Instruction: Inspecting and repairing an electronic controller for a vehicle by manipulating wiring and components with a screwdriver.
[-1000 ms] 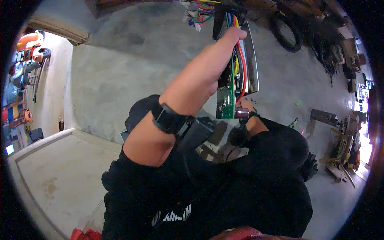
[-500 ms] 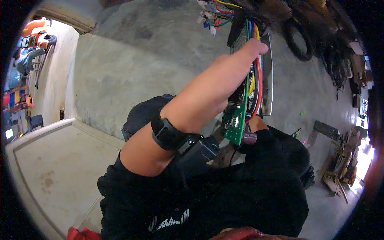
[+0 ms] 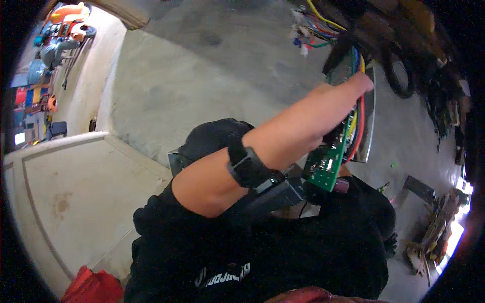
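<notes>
A green circuit board (image 3: pixel 326 164) stands tilted in front of me, with red and yellow wires (image 3: pixel 359 123) running along its right side. Over its upper part lies my left hand (image 3: pixel 351 90), its fingers curled round the board and wires and partly out of sight. A strap with a black device (image 3: pixel 247 166) circles the left forearm. Along the board's far right side runs a grey metal panel (image 3: pixel 372 121). A purplish cylindrical part (image 3: pixel 341 186) juts from the lower end. Of my right arm only a bit of skin (image 3: pixel 344 171) shows behind the board; its fingers are hidden.
Loose coloured wires with connectors (image 3: pixel 313 33) spread beyond the board. A black tyre (image 3: pixel 399 73) and dark clutter line the far right. On the floor lies a grey metal piece (image 3: pixel 419 189). A pale panel (image 3: pixel 86 192) and red cloth (image 3: pixel 93 285) are at left.
The view has shifted, so the board and left arm appear farther right and the board leans slightly more. My left hand keeps its hold.
</notes>
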`<state>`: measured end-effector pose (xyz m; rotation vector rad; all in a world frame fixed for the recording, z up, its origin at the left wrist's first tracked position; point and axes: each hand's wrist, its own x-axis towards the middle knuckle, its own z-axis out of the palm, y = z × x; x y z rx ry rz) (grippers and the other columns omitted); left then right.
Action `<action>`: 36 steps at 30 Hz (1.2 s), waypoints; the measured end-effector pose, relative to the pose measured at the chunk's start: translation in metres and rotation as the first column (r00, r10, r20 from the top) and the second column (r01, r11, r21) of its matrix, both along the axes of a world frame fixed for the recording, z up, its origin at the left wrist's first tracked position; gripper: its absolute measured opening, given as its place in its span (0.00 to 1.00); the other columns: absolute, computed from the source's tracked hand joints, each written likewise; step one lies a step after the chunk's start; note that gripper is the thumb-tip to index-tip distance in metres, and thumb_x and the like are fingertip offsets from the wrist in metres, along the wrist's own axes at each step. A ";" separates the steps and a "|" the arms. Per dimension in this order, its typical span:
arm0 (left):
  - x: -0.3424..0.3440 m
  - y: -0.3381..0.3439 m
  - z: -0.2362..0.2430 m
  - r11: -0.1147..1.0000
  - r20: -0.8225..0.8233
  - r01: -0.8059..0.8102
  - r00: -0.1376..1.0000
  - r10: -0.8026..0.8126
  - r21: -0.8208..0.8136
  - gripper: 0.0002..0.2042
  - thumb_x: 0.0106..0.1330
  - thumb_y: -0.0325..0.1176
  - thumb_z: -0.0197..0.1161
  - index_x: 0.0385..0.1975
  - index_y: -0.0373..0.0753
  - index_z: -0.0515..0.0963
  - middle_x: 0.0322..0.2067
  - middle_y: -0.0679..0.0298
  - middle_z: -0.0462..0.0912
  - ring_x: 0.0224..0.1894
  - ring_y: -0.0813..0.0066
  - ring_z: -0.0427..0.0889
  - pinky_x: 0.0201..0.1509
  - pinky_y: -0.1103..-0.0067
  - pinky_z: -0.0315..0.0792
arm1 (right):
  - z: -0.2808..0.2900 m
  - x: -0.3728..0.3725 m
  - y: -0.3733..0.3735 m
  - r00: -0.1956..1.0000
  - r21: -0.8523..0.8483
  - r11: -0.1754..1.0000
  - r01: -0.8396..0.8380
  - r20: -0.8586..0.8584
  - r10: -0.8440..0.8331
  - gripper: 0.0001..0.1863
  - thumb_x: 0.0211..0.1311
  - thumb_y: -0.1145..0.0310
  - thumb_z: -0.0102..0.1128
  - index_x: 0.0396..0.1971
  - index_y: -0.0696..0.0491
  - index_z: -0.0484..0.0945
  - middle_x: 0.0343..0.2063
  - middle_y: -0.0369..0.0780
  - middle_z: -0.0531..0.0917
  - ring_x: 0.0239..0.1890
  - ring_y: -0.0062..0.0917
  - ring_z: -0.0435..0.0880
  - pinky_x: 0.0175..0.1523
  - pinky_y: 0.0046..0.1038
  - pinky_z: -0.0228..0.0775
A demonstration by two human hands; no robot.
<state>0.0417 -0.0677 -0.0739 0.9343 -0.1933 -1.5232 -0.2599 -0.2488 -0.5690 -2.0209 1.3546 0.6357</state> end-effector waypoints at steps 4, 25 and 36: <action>0.002 0.002 0.005 0.995 0.041 0.068 0.997 -0.071 0.073 0.20 0.62 0.48 0.52 0.22 0.34 0.73 0.15 0.59 0.73 0.15 0.68 0.73 0.20 0.72 0.69 | 0.000 -0.003 -0.009 1.000 -0.019 1.000 -0.005 0.004 0.005 0.11 0.56 0.62 0.56 0.31 0.54 0.76 0.21 0.37 0.78 0.20 0.23 0.73 0.24 0.27 0.63; -0.052 -0.029 0.008 0.981 0.031 0.145 0.989 -0.143 -0.129 0.24 0.66 0.52 0.48 0.21 0.35 0.73 0.13 0.61 0.73 0.12 0.70 0.74 0.16 0.73 0.70 | 0.384 0.059 -0.108 0.516 0.031 0.897 0.441 0.809 -0.282 0.12 0.57 0.60 0.59 0.30 0.54 0.77 0.17 0.32 0.75 0.15 0.17 0.67 0.18 0.21 0.57; -0.073 -0.058 -0.029 0.996 0.428 0.048 0.904 -0.012 -0.074 0.24 0.55 0.50 0.57 0.31 0.30 0.67 0.25 0.52 0.72 0.27 0.62 0.73 0.31 0.70 0.68 | 0.539 0.111 0.059 0.550 -0.313 0.885 0.345 0.831 0.080 0.14 0.56 0.62 0.62 0.35 0.57 0.76 0.26 0.42 0.83 0.23 0.24 0.79 0.30 0.26 0.70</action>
